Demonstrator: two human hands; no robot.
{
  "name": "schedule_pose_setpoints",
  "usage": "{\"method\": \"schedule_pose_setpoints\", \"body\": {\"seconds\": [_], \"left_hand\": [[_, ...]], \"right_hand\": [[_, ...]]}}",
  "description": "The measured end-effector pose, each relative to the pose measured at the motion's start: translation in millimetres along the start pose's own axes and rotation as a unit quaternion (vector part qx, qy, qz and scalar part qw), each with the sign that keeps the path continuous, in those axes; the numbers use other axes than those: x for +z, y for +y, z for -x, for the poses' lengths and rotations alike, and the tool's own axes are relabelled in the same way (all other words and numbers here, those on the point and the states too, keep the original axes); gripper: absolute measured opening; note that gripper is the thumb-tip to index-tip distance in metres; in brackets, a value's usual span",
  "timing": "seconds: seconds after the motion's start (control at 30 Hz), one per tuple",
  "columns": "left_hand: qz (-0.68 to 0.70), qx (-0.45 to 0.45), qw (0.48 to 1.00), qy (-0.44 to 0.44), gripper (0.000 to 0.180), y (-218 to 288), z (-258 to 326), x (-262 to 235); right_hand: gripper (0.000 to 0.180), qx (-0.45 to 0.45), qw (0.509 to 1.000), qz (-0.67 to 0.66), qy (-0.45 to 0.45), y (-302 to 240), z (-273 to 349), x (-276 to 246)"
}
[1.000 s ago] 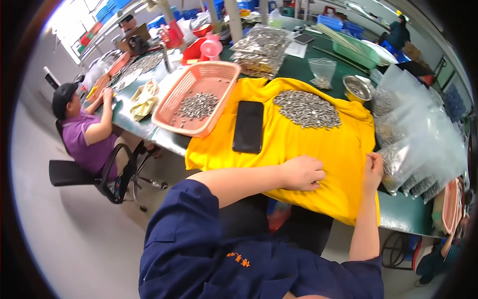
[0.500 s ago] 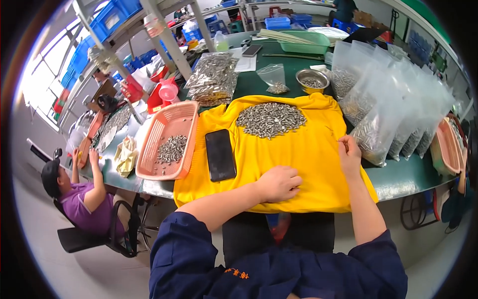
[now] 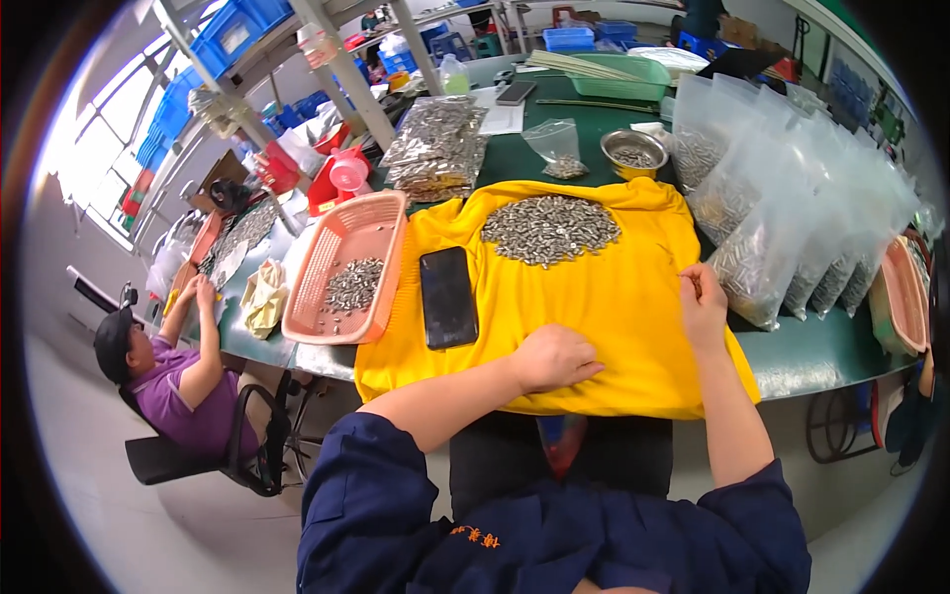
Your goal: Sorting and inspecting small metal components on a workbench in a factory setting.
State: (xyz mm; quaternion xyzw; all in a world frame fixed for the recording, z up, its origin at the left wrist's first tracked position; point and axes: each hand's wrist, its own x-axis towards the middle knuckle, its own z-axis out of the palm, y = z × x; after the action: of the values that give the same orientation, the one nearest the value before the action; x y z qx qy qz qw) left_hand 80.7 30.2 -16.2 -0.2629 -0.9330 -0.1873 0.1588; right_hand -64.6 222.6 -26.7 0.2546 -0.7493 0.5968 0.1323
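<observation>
A yellow cloth that looks like a garment (image 3: 633,327) is spread on the table in front of me. On its far part lies a heap of small silvery metal pieces (image 3: 550,230). My left hand (image 3: 552,358) rests on the near part of the cloth with its fingers curled under; whatever they may hold is hidden. At the cloth's right side, my right hand (image 3: 704,299) is raised with its fingertips pinched together, and anything between them is too small to name. A black phone (image 3: 448,297) lies on the cloth, left of the heap.
A pink plastic basket (image 3: 309,282) with more metal pieces stands at the left. Filled clear bags (image 3: 752,267) crowd the right side. Behind the cloth are a metal bowl (image 3: 633,145), a small clear bag (image 3: 564,158) and stacked packets (image 3: 435,148). A seated co-worker (image 3: 188,386) is far left.
The whole view has shifted slightly, so things sit a little further right in the picture. Both hands keep about the same places; my left hand's fingers have turned slightly.
</observation>
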Motion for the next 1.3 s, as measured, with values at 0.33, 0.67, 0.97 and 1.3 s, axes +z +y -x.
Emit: {"method": "schedule_pose_setpoints", "body": {"seconds": [0.33,0.67,0.97,1.3], "left_hand": [[0.27,-0.361,0.893,-0.001,0.038,-21.4,-44.4,-13.2],[0.018,-0.296,0.909,0.294,0.03,-116.9,26.8,-170.6],[0.095,-0.573,0.77,0.265,0.045,-183.1,163.4,-203.0],[0.071,-0.332,0.937,-0.079,0.024,-8.0,22.2,-118.8]], "right_hand": [[0.004,-0.032,0.998,0.054,0.002,-3.5,-9.0,-1.1],[0.008,0.003,0.999,0.038,-0.004,14.1,-6.1,-14.0],[0.007,0.019,0.999,0.008,-0.035,9.7,-2.1,-4.5],[0.008,0.006,1.0,-0.018,-0.012,13.3,-6.9,0.6]]}}
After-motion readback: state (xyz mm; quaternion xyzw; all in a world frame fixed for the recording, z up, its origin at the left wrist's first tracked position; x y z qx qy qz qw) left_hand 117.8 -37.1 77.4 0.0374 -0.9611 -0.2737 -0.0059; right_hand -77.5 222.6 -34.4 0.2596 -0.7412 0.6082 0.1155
